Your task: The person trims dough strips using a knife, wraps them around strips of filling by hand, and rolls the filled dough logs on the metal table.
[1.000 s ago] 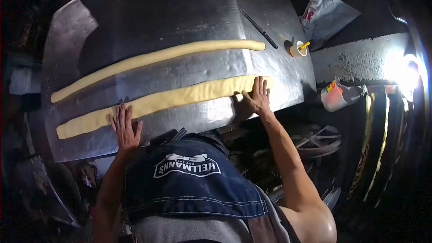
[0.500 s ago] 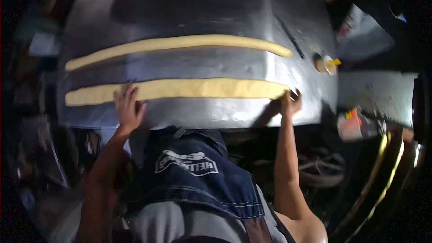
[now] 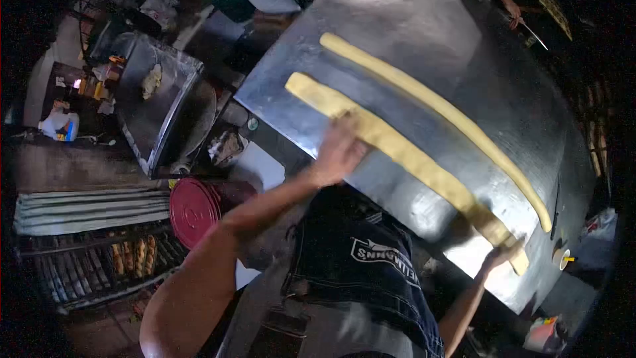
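Observation:
A long flattened strip of yellow dough (image 3: 417, 162) lies diagonally near the edge of the metal table (image 3: 404, 6). On its upper-left part rests my left hand (image 3: 340, 149), palm down, its outstretched fingers blurred by motion. My right hand (image 3: 501, 256) is at the strip's lower-right end, fingers bent over the dough; the thumb is hidden. Farther from me, a narrower, rounded rope of dough (image 3: 437, 103) lies roughly parallel to the strip, touched by neither hand.
A dark stick-like tool (image 3: 555, 225) and a small cup (image 3: 561, 258) are at the table's right. Another person's hand (image 3: 513, 13) holds a thin tool at the top right. Left stand a metal tray (image 3: 156, 119), a maroon lid (image 3: 194, 213) and a rack of baked pieces (image 3: 134, 256).
My view has turned, so the table and dough now appear slanted, and the area to the left has come into sight. Both hands remain at the nearer strip.

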A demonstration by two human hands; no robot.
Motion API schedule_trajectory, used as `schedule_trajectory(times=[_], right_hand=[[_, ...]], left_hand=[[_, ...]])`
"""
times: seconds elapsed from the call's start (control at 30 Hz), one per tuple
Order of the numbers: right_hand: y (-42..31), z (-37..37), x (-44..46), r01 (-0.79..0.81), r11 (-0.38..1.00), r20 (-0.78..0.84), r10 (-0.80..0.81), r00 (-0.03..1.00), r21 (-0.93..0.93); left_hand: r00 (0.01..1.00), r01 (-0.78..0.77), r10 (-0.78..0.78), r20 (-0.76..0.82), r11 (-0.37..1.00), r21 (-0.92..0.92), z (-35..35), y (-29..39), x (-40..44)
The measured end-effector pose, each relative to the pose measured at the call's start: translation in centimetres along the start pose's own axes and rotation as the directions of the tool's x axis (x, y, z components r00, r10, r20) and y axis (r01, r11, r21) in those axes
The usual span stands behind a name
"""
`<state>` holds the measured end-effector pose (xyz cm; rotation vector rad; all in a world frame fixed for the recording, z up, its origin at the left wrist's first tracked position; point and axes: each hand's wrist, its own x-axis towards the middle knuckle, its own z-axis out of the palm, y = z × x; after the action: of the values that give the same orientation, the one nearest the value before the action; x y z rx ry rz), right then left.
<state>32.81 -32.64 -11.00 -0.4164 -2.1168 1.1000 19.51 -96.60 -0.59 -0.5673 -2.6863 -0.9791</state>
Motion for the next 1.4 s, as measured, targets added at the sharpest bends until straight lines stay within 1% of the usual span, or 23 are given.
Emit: schedule_trajectory(times=[0.03, 0.07, 0.1, 0.17, 0.2, 0.23, 0.3, 0.4, 0.43, 0.5, 0.53, 0.6, 0.67, 0.73, 0.77, 0.8, 0.97, 1.0, 1.07, 1.2, 1.23, 1.27, 1.4], right_hand=[[-6.6, 5.6, -2.2, 0.196, 0.967, 0.173, -0.168, 0.97, -0.163], [-15.7, 13.0, -4.7, -0.02, 0.994, 0.275, 0.049, 0.96, -0.105], [-17.9, 19.0, -7.6, -0.024, 0.997, 0.362, -0.004, 0.932, 0.073], [-29.4, 29.6, -11.3, 0.5, 0.861, 0.608, -0.345, 0.715, -0.099], [-36.2, 32.6, -12.2, 0.478, 0.863, 0.76, -0.197, 0.62, -0.166], [-38.8, 36.5, -14.5, 0.445, 0.875, 0.767, -0.149, 0.624, -0.192], [-40.3, 43.5, -17.0, 0.68, 0.71, 0.821, -0.271, 0.502, -0.182], [-45.4, 46.9, -18.2, 0.627, 0.682, 0.833, -0.045, 0.551, -0.377], [-47.0, 46.9, -18.0, 0.637, 0.706, 0.862, -0.074, 0.501, -0.309], [-46.8, 49.9, -19.1, 0.642, 0.732, 0.861, -0.157, 0.484, -0.227], [-47.3, 50.6, -19.1, 0.652, 0.745, 0.848, -0.251, 0.466, -0.138], [-48.4, 52.0, -18.9, 0.681, 0.712, 0.841, -0.256, 0.477, -0.17], [-50.0, 52.1, -18.7, 0.584, 0.766, 0.894, -0.028, 0.448, -0.269], [-49.8, 52.6, -18.2, 0.524, 0.816, 0.894, -0.02, 0.447, -0.243], [-48.3, 53.4, -18.8, 0.607, 0.775, 0.874, -0.162, 0.459, -0.175], [-46.9, 54.0, -19.6, 0.681, 0.724, 0.839, -0.3, 0.454, -0.11], [-49.3, 55.0, -19.7, 0.527, 0.824, 0.898, -0.053, 0.437, -0.207], [-48.6, 55.6, -20.4, 0.551, 0.823, 0.865, -0.17, 0.471, -0.139], [-48.1, 55.5, -20.9, 0.637, 0.765, 0.811, -0.316, 0.493, -0.089], [-48.6, 56.1, -20.1, 0.595, 0.798, 0.849, -0.248, 0.467, -0.094], [-48.3, 55.8, -20.0, 0.593, 0.794, 0.839, -0.226, 0.496, -0.136], [-48.1, 55.5, -20.1, 0.539, 0.822, 0.793, -0.199, 0.576, -0.185], [-48.4, 55.5, -21.1, 0.502, 0.811, 0.684, -0.184, 0.706, -0.3]], left_hand=[[0.98, 0.132, -0.126, -0.152, 0.991, 0.03, -2.9, -3.1, -0.5], [0.923, 0.261, -0.234, -0.307, 0.964, 0.049, -5.9, -6.9, -0.4], [0.888, 0.278, -0.195, -0.417, 0.949, 0.149, -8.5, -10.3, -0.4], [0.841, 0.4, -0.407, -0.356, 0.911, -0.097, -12.0, -16.6, -0.4], [0.841, 0.438, -0.471, -0.266, 0.882, -0.175, -12.9, -19.3, -0.1], [0.832, 0.478, -0.526, -0.179, 0.841, -0.252, -13.0, -21.7, 0.5], [0.866, 0.408, -0.476, -0.155, 0.85, -0.333, -11.8, -25.5, 0.9], [0.905, 0.409, -0.418, 0.082, 0.799, -0.442, -13.0, -23.9, 2.2], [0.901, 0.418, -0.426, 0.087, 0.794, -0.441, -13.2, -23.8, 1.9], [0.942, 0.315, -0.329, 0.064, 0.803, -0.505, -13.7, -23.8, 2.3], [0.916, 0.389, -0.37, 0.155, 0.725, -0.568, -13.8, -23.9, 2.3], [0.926, 0.376, -0.328, 0.187, 0.764, -0.524, -14.3, -24.4, 2.8], [0.923, 0.382, -0.306, 0.232, 0.797, -0.468, -14.4, -24.8, 2.2], [0.917, 0.393, -0.322, 0.234, 0.642, -0.658, -14.1, -25.0, 2.8], [0.917, 0.391, -0.311, 0.248, 0.584, -0.712, -14.3, -24.9, 2.6], [0.91, 0.413, -0.302, 0.284, 0.596, -0.689, -14.3, -24.6, 2.3], [0.91, 0.406, -0.313, 0.272, 0.804, -0.435, -15.4, -23.4, 3.1], [0.863, 0.505, -0.403, 0.305, 0.655, -0.562, -15.4, -22.2, 3.4], [0.863, 0.505, -0.367, 0.349, 0.658, -0.558, -14.7, -23.1, 2.7], [0.871, 0.461, -0.248, 0.425, 0.714, -0.527, -17.5, -23.8, 3.8], [0.869, 0.451, -0.231, 0.438, 0.736, -0.505, -18.3, -23.8, 4.4], [0.966, 0.25, -0.178, 0.188, 0.835, -0.49, -16.9, -26.0, 4.5], [0.861, 0.503, -0.444, 0.248, 0.672, -0.543, -19.0, -29.1, 4.8]])
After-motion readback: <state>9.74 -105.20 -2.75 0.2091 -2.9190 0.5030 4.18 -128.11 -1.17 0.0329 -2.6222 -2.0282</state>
